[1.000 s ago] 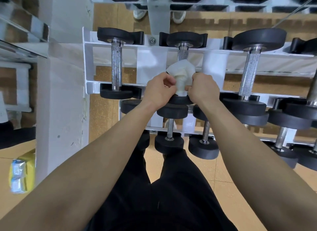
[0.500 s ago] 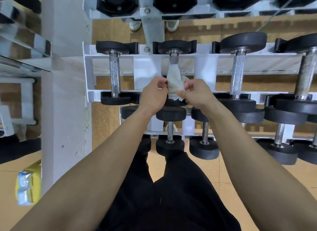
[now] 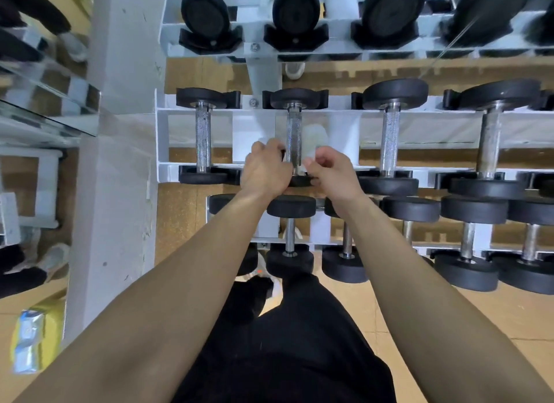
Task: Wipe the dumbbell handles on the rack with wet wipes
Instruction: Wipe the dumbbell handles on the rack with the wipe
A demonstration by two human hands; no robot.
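A white rack [image 3: 162, 139] holds rows of black dumbbells with knurled steel handles. Both hands are at the near end of the second dumbbell's handle [image 3: 293, 136] on the middle tier. My left hand [image 3: 265, 170] is on the left of the handle with its fingers curled; what it holds is hidden. On the right, my right hand [image 3: 328, 170] pinches the wet wipe [image 3: 314, 137], a pale motion-blurred shape beside the handle. The handle itself is bare. Other handles lie to the left [image 3: 203, 139] and right [image 3: 389, 139].
A lower tier of dumbbells [image 3: 290, 206] juts out under my wrists, and an upper tier [image 3: 295, 13] hangs above. A white pillar [image 3: 114, 192] stands left of the rack, with a yellow wipe packet [image 3: 30, 339] on the floor beside it. My black trousers fill the bottom centre.
The wipe, wrapped over the second handle before, has come off to the right and the handle is now bare. My hands have drawn slightly apart. The camera has tilted upward.
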